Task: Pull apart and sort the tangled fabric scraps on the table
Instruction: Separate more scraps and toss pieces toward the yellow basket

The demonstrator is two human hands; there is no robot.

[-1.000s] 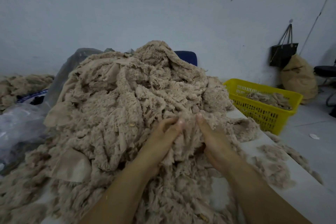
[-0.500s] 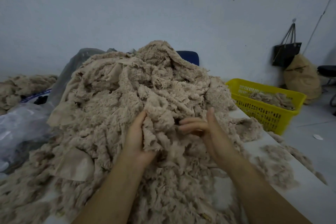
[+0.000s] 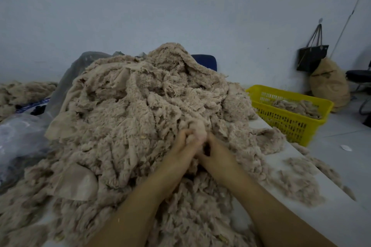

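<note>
Head view: the heap of tangled fabric scraps point(image 3: 130, 118) fills the table point(image 3: 341, 226) from nine o'clock to centre. On its near face, the left hand point(image 3: 181, 143) and right hand point(image 3: 217, 155) meet, fingers curled round one pale tuft point(image 3: 197, 129). The fleece looks soft, light and clingy, so I would grip low on a strand and draw the hands toward nine and three o'clock.

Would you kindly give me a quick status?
Left hand, right hand both gripping one scrap. Pile mostly tangled. Nothing blocking the yellow basket.
</note>
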